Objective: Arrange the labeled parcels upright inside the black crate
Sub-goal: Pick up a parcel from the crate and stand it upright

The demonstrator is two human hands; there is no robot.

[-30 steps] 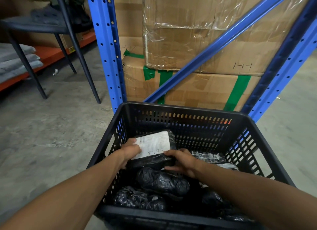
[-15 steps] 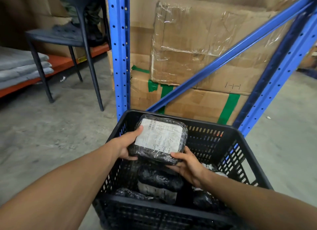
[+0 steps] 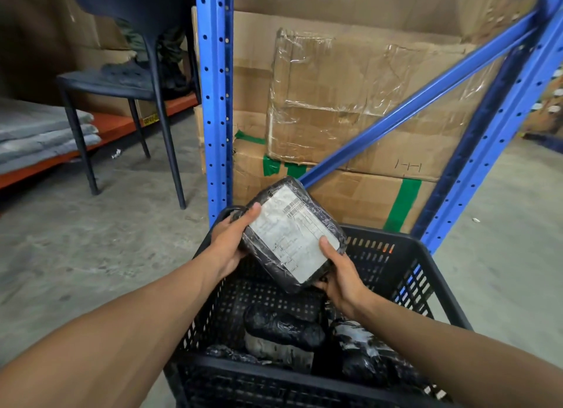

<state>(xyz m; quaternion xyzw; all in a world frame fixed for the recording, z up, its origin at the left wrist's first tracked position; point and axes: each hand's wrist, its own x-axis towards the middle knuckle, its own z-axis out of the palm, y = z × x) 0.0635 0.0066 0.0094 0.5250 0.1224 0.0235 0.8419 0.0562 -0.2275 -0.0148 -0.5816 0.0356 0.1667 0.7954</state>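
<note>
Crate [image 3: 426, 261], near edge: several black-wrapped parcels [image 3: 283, 328] lie loose on the bottom, none clearly upright. Above them, both hands hold one labelled parcel [image 3: 292, 234] clear of the rim, label facing the camera, tilted. Left hand [image 3: 228, 243] wraps its upper-left edge, thumb on top; right hand [image 3: 338, 273] cups the lower-right corner, thumb on the label. Both closed firmly on it. Step in hand: orienting the lifted parcel. Next likely calls for turning it on edge and lowering it against a wall. Beyond: blue rack [image 3: 214, 103], cartons [image 3: 350, 103].
</note>
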